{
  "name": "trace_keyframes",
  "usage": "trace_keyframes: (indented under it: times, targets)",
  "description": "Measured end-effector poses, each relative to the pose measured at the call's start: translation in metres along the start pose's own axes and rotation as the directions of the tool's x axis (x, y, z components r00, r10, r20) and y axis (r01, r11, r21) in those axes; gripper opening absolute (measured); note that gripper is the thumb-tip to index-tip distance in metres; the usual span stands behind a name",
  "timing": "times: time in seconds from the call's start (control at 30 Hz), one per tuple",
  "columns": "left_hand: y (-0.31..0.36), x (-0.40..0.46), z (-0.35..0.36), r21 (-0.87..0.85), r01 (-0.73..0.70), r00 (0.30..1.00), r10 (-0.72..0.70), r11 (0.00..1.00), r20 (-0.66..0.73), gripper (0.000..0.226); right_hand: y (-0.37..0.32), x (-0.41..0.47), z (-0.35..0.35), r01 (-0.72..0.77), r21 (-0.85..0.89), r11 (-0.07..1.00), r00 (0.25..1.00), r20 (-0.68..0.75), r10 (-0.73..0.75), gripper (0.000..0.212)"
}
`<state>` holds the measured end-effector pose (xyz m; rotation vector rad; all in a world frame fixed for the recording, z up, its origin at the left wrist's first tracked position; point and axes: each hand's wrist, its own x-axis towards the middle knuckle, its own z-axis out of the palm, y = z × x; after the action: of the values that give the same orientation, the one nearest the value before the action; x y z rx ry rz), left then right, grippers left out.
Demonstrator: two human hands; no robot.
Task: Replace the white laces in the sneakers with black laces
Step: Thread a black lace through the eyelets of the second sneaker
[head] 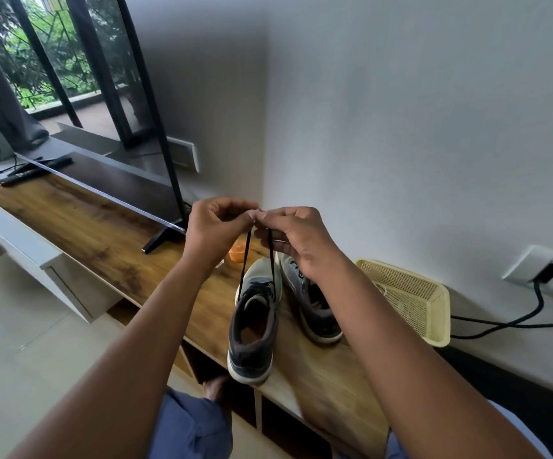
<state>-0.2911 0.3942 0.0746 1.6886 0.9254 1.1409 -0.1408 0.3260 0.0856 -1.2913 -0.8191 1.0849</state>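
Both hands meet at frame centre, above left sneaker (pixel 253 321). Left hand (pixel 217 228) pinches one black lace (pixel 244 265) end, right hand (pixel 296 241) pinches other. Strands run steeply down from fingertips to top eyelets, taut, near-parallel. Second sneaker (pixel 315 306) just right, under right hand.

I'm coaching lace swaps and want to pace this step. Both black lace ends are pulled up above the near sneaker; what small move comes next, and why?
Probably cross the two ends and tie the first knot. The left hand and right hand each pinch an end of the black lace, the ends meeting level, and both strands run down taut to the top eyelets of the near sneaker, so threading looks finished.
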Motion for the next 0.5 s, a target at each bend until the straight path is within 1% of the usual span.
trace_keyframes:
  times: [0.07,0.17,0.23,0.27,0.33,0.4,0.5]
  targets:
    - [0.000,0.001,-0.002,-0.082,0.006,1.000,-0.005,0.997,0.019,0.022,0.001,0.001,0.000,0.078,-0.040,0.996,0.996,-0.039,-0.079,0.015]
    - [0.001,0.000,0.000,-0.129,0.001,0.999,0.005,0.992,0.049,0.030,0.006,0.001,0.001,0.150,-0.103,0.983,0.983,-0.092,-0.159,0.015]
    - [0.001,-0.001,0.002,-0.143,-0.016,0.999,0.021,0.990,0.034,0.025,0.006,0.001,0.002,0.187,-0.103,0.977,0.973,-0.121,-0.199,0.015]
    - [0.001,0.000,0.004,-0.146,-0.027,1.000,0.029,0.989,0.008,0.022,0.005,0.001,0.002,0.203,-0.100,0.974,0.968,-0.131,-0.215,0.019]
    - [0.001,0.001,0.006,-0.134,-0.047,0.998,0.041,0.990,-0.048,0.018,0.005,0.003,0.002,0.219,-0.096,0.971,0.962,-0.145,-0.232,0.031]
    - [0.000,0.002,0.008,-0.089,-0.060,0.996,0.053,0.994,-0.078,0.016,0.004,0.004,0.000,0.216,-0.095,0.972,0.962,-0.149,-0.228,0.035]
    - [-0.001,0.003,0.011,-0.010,-0.055,0.998,0.055,0.998,-0.040,0.016,0.003,0.005,-0.003,0.218,-0.087,0.972,0.964,-0.138,-0.228,0.016]
